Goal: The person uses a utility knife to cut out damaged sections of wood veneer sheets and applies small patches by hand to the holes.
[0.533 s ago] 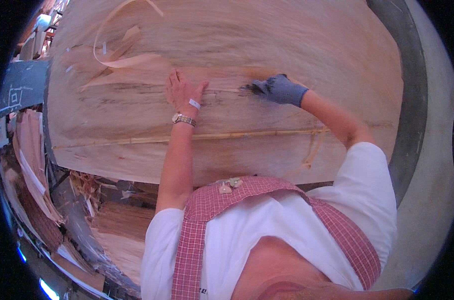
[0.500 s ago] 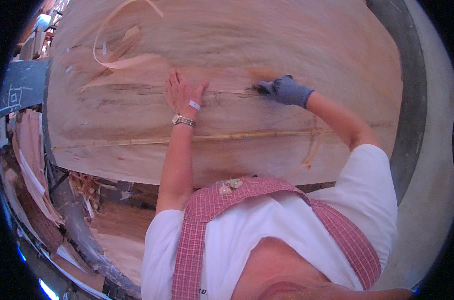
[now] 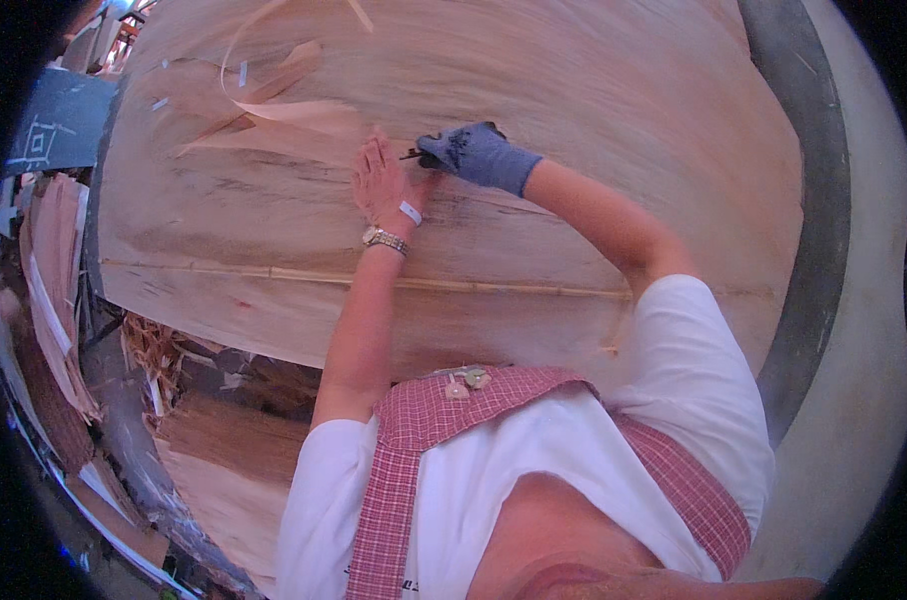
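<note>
My bare left hand (image 3: 382, 187) lies flat on a large sheet of wood veneer (image 3: 624, 130), fingers stretched out and pointing away from me. Close to its right side is my right hand (image 3: 479, 157), in a grey-blue glove with dark patches. The gloved fingers are closed round a small dark tool, whose thin tip (image 3: 410, 154) points toward the left hand; most of it is hidden in the grip. Beyond the left hand, a loose strip of veneer (image 3: 309, 118) lies on the sheet, with a narrow ribbon (image 3: 230, 62) curling away from it.
A long thin bamboo-like stick (image 3: 474, 287) lies across the sheet on my side of the hands. Small pale tape pieces (image 3: 243, 73) dot the far left. Torn veneer scraps (image 3: 152, 365) hang below the left front edge. A blue-grey panel (image 3: 64, 120) stands at the left.
My right hand has moved left with the dark tool, from well apart to close beside my left hand. The left hand stays flat; the whole view has shifted slightly.
</note>
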`<state>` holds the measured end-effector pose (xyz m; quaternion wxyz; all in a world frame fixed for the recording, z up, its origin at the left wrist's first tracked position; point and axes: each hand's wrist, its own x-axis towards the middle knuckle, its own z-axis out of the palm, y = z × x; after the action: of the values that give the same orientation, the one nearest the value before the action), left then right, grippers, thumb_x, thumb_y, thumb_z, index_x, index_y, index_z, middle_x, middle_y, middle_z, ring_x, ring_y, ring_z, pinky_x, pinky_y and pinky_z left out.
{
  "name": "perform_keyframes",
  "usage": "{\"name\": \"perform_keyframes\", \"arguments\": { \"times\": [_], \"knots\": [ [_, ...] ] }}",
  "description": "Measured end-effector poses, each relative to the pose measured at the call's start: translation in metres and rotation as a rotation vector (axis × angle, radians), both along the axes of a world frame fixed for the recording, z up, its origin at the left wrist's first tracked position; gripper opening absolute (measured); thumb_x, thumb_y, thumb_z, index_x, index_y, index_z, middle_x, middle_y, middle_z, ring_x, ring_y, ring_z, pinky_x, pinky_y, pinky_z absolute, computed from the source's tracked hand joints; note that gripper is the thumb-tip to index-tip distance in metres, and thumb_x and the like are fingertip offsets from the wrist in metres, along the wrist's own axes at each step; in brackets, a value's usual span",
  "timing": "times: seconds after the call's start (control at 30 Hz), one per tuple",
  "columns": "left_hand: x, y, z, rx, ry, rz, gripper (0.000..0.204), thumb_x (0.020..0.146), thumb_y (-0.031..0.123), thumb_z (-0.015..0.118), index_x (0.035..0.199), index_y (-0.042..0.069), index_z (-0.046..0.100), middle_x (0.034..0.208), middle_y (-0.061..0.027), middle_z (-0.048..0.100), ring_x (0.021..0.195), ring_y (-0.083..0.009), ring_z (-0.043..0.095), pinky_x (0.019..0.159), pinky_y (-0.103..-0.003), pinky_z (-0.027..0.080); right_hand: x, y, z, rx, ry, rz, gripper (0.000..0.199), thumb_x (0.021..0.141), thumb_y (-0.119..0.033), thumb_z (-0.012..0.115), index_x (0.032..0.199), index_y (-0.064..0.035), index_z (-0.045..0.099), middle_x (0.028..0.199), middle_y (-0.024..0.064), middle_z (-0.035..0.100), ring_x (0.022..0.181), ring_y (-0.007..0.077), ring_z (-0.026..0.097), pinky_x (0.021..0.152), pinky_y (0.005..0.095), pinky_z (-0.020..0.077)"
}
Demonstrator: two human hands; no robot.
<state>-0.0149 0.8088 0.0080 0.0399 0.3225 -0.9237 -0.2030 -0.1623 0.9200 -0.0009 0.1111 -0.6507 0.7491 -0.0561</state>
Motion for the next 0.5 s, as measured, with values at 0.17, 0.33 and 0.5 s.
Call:
{"name": "perform_keyframes", "arguments": {
  "times": [0.17, 0.33, 0.5],
  "knots": [
    [0.004, 0.003, -0.01, -0.042, -0.107, -0.011, 0.104, 0.065, 0.052, 0.077, 0.146, 0.006, 0.029, 0.148, -0.0104, 0.034, 0.135, -0.0299, 0.034, 0.109, -0.046, 0.031, -0.013, 0.013, 0.006, 0.159, 0.025, 0.01, 0.023, 0.095, -0.031, 0.05, 0.11, -0.0162, 0.056, 0.079, 0.0145, 0.066, 0.065, 0.0337, 0.066, 0.053, 0.0452, 0.049],
    [0.001, 0.005, -0.011, -0.045, -0.094, -0.021, 0.099, 0.066, 0.052, 0.076, 0.142, 0.003, 0.036, 0.142, -0.0175, 0.04, 0.132, -0.0344, 0.037, 0.11, -0.046, 0.029, -0.028, 0.119, 0.003, 0.141, 0.066, -0.187, 0.023, 0.095, -0.028, 0.046, 0.112, -0.0161, 0.056, 0.075, 0.0135, 0.067, 0.063, 0.0341, 0.066, 0.052, 0.0485, 0.0494],
    [0.001, 0.0, -0.016, -0.047, -0.195, -0.028, 0.107, 0.067, 0.056, 0.075, 0.147, 0.004, 0.027, 0.15, -0.0133, 0.032, 0.138, -0.032, 0.029, 0.115, -0.043, 0.024, -0.005, 0.234, 0.017, 0.281, 0.113, -0.465, 0.027, 0.096, -0.028, 0.044, 0.115, -0.0118, 0.054, 0.077, 0.0152, 0.067, 0.066, 0.0341, 0.066, 0.053, 0.0497, 0.0499]
  ]
}}
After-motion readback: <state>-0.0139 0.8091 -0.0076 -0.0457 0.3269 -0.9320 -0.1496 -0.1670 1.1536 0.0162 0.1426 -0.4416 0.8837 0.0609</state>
